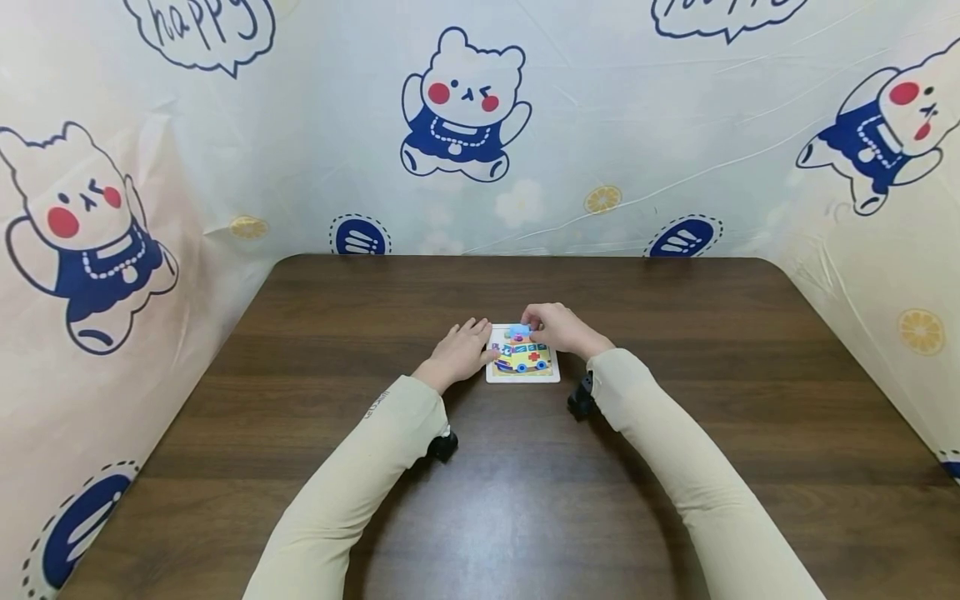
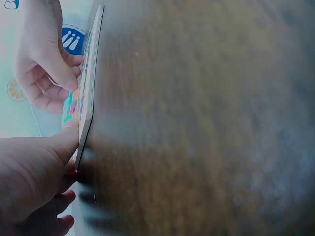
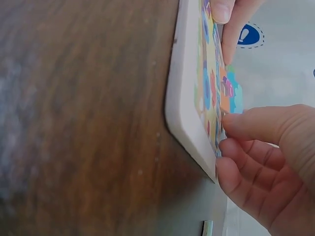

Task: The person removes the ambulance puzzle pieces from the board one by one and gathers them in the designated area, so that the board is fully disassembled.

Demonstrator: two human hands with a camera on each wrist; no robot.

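Observation:
A white-framed jigsaw board (image 1: 522, 377) with a yellow ambulance picture lies on the table. My left hand (image 1: 460, 354) rests at its left side, fingers extended and thumb on the board. At the upper right of the board, my right hand (image 1: 564, 328) pinches a puzzle piece (image 1: 519, 332) between thumb and fingers. That piece (image 3: 233, 92), with light blue, orange and pink on it, stands tilted up from the board in the right wrist view. Part of it is hidden behind the thumb.
The brown wooden table (image 1: 480, 500) spreads around the board. A printed cloth (image 1: 600, 125) with cartoon bears hangs behind and at both sides. Near the bottom of the right wrist view is a small thin-edged thing (image 3: 207, 228), too cut off to identify.

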